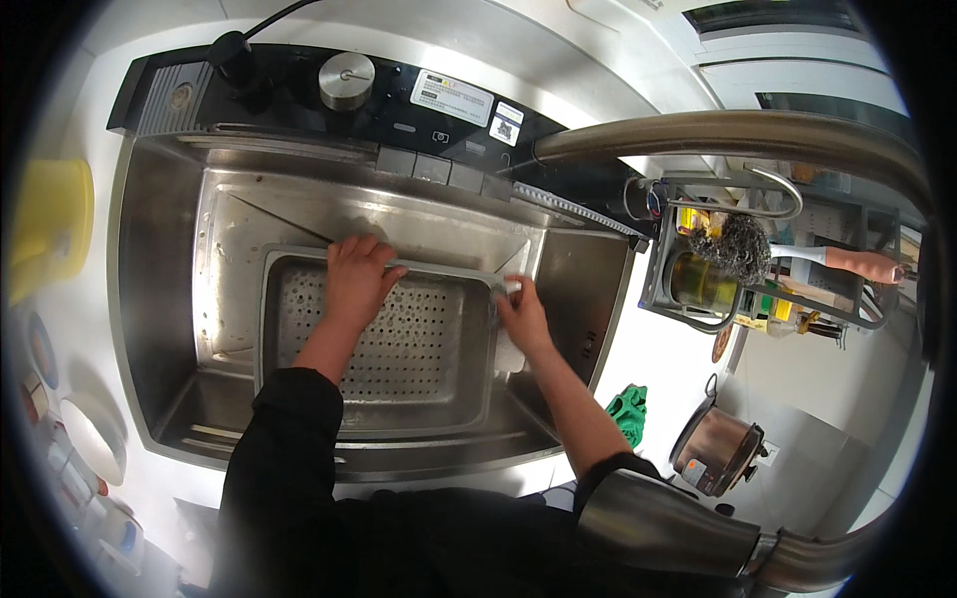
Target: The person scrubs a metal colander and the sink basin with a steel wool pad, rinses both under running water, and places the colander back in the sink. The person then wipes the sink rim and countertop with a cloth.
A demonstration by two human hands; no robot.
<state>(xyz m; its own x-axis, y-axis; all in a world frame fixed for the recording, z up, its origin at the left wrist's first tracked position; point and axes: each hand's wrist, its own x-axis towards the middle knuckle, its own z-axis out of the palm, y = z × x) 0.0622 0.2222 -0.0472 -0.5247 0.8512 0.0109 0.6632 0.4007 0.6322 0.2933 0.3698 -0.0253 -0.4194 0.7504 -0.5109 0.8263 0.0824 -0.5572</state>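
A rectangular perforated metal colander basket [404,415] lies over the lower middle of the stainless steel sink [247,190], with wet spots on its base. My left hand [359,280] is on the basket's far rim, left of its middle, fingers bent over the edge. At the basket's far right corner, my right hand [521,310] has its thumb and fingers close together around a small white thing [513,286], whose kind cannot be made out. Whether this hand also grips the rim is unclear.
The metal faucet [718,131] arches over the right side, its wide head [665,516] near my right forearm. A wire rack [815,299] holds bottles and a steel wool scrubber [736,250]. A green cloth [629,415], a pot [716,448] and a white bowl [93,437] surround the sink.
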